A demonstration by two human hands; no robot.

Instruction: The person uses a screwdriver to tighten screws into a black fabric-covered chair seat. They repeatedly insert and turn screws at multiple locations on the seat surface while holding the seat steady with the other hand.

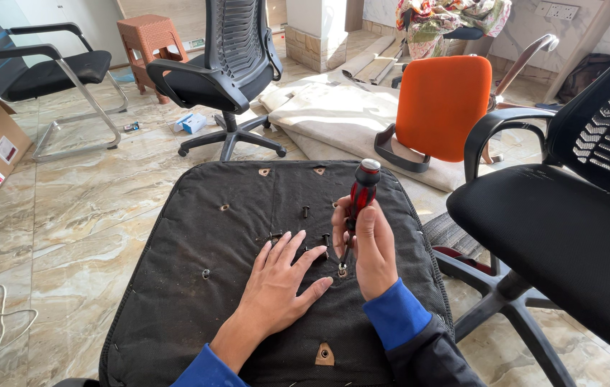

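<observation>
Looking down from the head camera, we see the right hand (371,247) closed around a red and black screwdriver (359,197), held nearly upright with its tip on a screw (342,271) in the black seat underside (176,287). The left hand (280,283) lies open and flat on that fabric just beside the tip, fingers spread. Loose bolts (305,212) sit just beyond the left fingertips. An orange chair (442,107) stands farther off, past the right hand.
</observation>
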